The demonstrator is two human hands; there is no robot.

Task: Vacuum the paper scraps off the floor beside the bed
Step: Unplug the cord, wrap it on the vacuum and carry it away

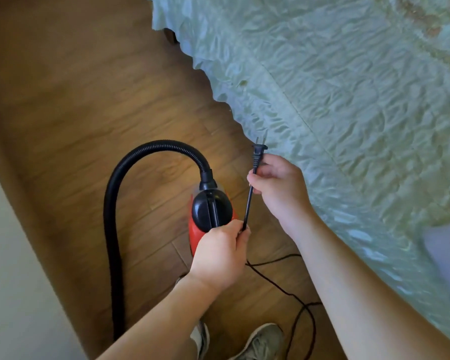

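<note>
Beside the bed [348,100], the vacuum isn't plugged in yet.
No paper scraps show on the visible floor [63,100]. The red vacuum [211,209] lies under your left hand [218,253], which curls round the cord [248,203]. Your right hand [276,183] pinches it below the plug [259,152], prongs up, likely ready for a socket.

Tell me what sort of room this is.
Probably a bedroom at home: a pale green quilted bed fills the right side, a wood-plank floor runs beside it, and a small red vacuum is in view.
</note>
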